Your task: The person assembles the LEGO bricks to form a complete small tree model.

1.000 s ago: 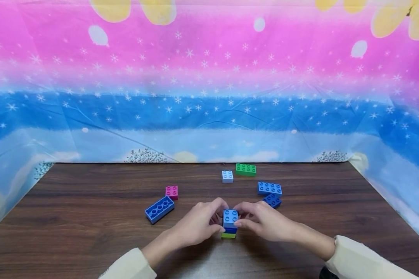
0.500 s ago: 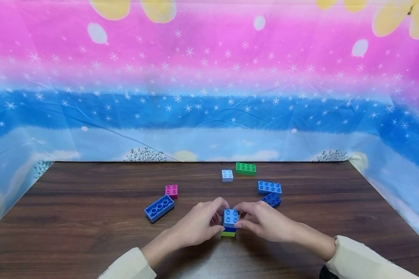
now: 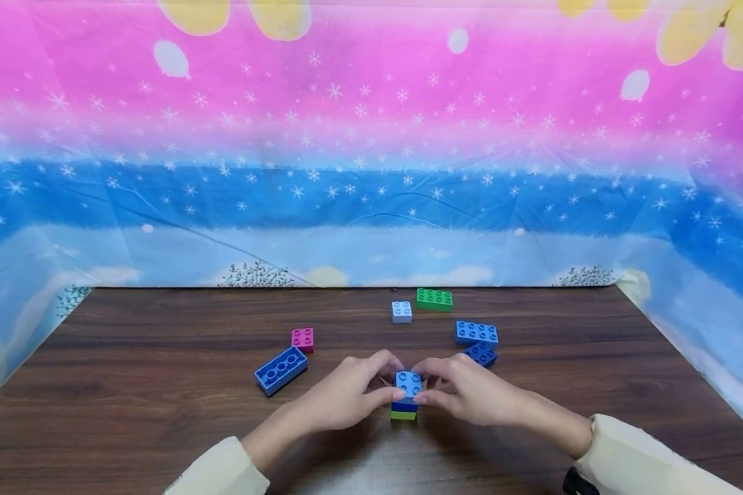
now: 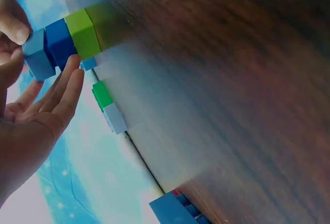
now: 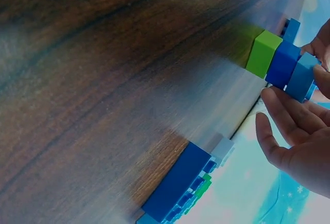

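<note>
Okay, so on the dark wood tabletop [image 3: 161, 443], the left hand [image 3: 343, 399] and right hand [image 3: 477, 394] both pinch the light blue 2x2 brick [image 3: 408, 382]. It tops a three-brick stack [image 4: 62, 42], midway between the side edges, over one dark blue brick [image 3: 404, 407] and one lime brick [image 3: 403, 415]. Gripping both sides probably helps square it, since it doesn't look flush. Loose 2x4s, four: upturned blue brick [image 3: 281, 371] leftward, medium blue brick [image 3: 477, 332] and navy brick [image 3: 483, 355] rightward, green brick [image 3: 435, 300] by the back edge. Loose 2x2s: one pink brick [image 3: 303, 339], one pale brick [image 3: 402, 312].
</note>
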Demonstrator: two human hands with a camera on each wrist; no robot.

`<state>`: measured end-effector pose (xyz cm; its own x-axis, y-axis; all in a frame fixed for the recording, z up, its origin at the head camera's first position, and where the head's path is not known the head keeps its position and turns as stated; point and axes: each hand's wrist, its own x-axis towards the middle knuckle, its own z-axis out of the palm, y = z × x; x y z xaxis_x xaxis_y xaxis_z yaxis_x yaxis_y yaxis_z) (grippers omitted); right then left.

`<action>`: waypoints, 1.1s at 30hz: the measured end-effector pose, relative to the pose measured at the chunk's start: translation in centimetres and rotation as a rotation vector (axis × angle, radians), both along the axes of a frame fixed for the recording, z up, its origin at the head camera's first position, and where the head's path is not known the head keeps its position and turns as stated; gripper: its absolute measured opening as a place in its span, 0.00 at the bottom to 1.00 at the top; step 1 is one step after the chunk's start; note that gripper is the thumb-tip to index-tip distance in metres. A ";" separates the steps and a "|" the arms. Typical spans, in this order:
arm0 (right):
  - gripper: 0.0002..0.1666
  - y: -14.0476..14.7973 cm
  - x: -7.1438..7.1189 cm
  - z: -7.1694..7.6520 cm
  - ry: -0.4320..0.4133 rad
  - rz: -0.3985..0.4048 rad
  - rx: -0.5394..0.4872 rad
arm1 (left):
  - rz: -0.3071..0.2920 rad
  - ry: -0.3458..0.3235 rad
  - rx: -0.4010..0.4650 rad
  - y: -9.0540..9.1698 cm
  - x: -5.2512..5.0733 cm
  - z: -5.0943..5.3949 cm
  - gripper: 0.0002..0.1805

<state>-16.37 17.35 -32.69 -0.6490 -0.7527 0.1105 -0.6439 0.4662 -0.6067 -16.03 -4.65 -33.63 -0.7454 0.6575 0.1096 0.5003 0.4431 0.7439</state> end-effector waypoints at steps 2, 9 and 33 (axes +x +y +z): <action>0.17 0.0 -0.1 0.0 -0.004 -0.001 -0.003 | 0.002 0.001 -0.008 0.0 0.0 0.1 0.11; 0.16 0.1 -0.3 -0.1 -0.021 -0.005 -0.027 | 0.008 0.030 -0.008 0.1 0.1 0.1 0.09; 0.12 0.2 -1.1 -0.7 -0.144 -0.027 -0.062 | 0.022 0.038 0.017 0.1 0.1 -0.4 0.09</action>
